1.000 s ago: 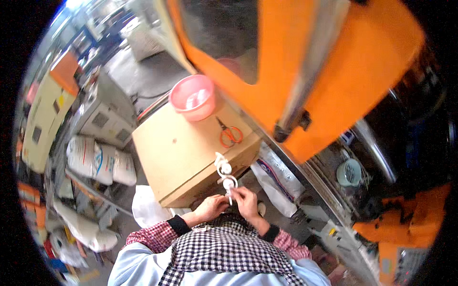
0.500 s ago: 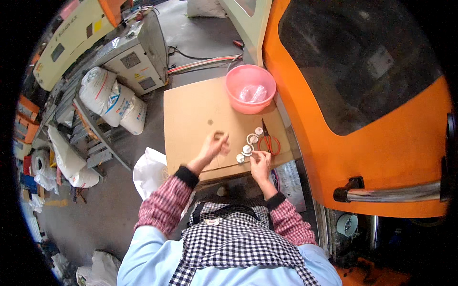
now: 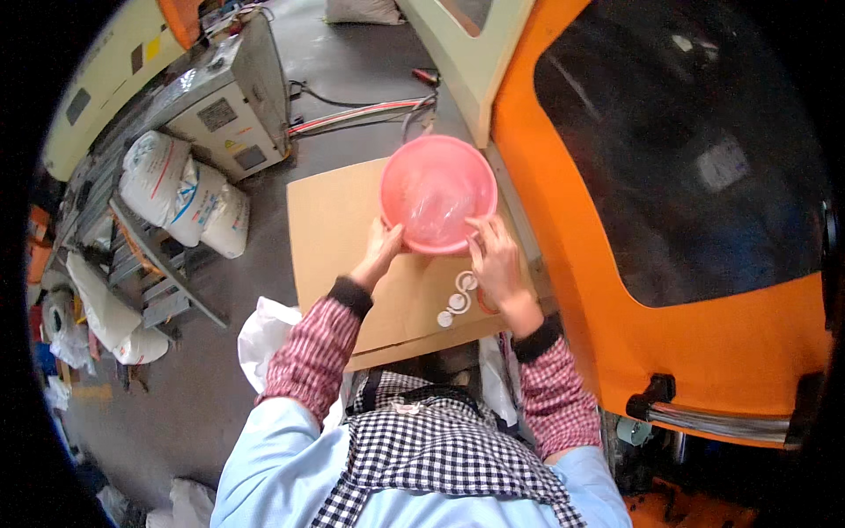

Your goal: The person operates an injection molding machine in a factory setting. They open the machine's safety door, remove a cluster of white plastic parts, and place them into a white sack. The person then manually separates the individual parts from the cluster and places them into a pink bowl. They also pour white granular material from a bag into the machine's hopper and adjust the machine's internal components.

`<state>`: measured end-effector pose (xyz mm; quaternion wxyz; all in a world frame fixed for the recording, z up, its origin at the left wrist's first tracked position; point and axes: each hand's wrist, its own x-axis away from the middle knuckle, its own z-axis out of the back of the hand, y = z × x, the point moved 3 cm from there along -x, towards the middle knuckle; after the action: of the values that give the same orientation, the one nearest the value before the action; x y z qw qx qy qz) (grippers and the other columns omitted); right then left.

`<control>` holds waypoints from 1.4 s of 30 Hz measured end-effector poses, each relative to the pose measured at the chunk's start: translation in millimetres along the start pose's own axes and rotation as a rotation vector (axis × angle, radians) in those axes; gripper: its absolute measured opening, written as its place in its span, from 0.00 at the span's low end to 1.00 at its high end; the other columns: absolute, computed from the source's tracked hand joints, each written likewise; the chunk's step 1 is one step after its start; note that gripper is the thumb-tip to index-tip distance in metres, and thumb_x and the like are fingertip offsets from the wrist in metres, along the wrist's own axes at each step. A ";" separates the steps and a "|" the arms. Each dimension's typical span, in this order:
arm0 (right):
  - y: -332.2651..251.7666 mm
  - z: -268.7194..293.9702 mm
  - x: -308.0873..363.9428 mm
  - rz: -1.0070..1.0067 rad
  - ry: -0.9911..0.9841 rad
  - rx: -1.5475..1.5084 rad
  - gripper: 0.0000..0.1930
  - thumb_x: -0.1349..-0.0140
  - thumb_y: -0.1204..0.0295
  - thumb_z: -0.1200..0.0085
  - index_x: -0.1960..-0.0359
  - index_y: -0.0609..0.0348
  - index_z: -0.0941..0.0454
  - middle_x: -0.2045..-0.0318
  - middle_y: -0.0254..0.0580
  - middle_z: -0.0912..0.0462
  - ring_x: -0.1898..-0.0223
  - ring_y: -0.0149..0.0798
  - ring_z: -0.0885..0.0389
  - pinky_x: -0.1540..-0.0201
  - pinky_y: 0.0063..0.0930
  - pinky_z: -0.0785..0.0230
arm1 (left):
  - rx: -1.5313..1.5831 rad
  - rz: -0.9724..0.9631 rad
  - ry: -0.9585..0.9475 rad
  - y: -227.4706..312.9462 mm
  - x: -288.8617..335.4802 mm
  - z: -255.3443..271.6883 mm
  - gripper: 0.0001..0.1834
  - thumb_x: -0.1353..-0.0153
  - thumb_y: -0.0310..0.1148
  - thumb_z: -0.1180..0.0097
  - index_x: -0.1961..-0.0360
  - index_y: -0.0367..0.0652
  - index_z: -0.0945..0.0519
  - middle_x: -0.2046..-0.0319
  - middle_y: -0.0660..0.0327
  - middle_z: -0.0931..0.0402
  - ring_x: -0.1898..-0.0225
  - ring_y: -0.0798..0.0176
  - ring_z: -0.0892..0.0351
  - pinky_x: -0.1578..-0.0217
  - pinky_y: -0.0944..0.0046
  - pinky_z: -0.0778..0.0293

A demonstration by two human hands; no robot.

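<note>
A round pink plastic basin (image 3: 393, 195) is between my hands at the far side of the cardboard-topped table, with clear plastic film or bags (image 3: 437, 211) inside. My left hand (image 3: 379, 252) is closed on its near left rim. On the near right rim, my right hand (image 3: 495, 257) grips with the fingers over the edge. Nearer to me, a short row of small white round plastic parts (image 3: 457, 303) lies on the cardboard, some with curved pieces. Beside them, red-handled scissors (image 3: 485, 302) are mostly hidden by my right hand and wrist.
The cardboard (image 3: 339, 238) covers the work surface. Close on the right stands an orange machine door (image 3: 563, 255) with a dark window and a metal handle (image 3: 722, 421). A white bag (image 3: 264, 339) hangs at the table's left. Filled white sacks (image 3: 189, 194) and a grey cabinet (image 3: 231, 132) stand farther left.
Both hands have moved from over the small white parts to the basin and taken hold of its rim. The basin now looks tipped toward me, and the scissors have become mostly covered.
</note>
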<state>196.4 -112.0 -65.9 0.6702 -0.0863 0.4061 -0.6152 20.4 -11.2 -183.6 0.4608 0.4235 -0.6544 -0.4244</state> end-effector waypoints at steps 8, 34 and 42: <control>3.7 -169.5 6.2 0.328 -0.873 0.260 0.26 0.46 0.79 0.57 0.43 0.45 0.35 0.53 0.61 0.32 0.56 0.53 0.25 0.54 0.37 0.31 | -0.094 0.233 0.071 3.2 108.6 110.9 0.21 0.43 0.25 0.58 0.48 0.32 0.38 0.62 0.51 0.26 0.67 0.59 0.21 0.70 0.59 0.19; -54.4 -21.4 -35.9 -0.467 -0.623 -1.647 0.30 0.38 0.56 0.55 0.41 0.66 0.43 0.44 0.52 0.35 0.43 0.43 0.36 0.41 0.36 0.42 | 0.029 -0.286 -0.055 116.7 134.9 45.3 0.13 0.42 0.24 0.48 0.55 0.33 0.27 0.61 0.60 0.23 0.63 0.69 0.22 0.64 0.69 0.24; -45.1 -17.7 -10.1 -0.399 -0.186 -0.959 0.09 0.44 0.77 0.53 0.64 0.67 0.24 0.70 0.42 0.19 0.71 0.34 0.20 0.65 0.27 0.27 | -0.158 -0.248 0.018 109.4 141.9 34.3 0.11 0.40 0.30 0.48 0.59 0.34 0.25 0.69 0.63 0.22 0.68 0.72 0.24 0.70 0.72 0.27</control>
<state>151.8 -106.5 -45.4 0.4586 -0.5131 0.5566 -0.4655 -61.2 -108.9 -52.9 0.4426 0.4671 -0.5574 -0.5246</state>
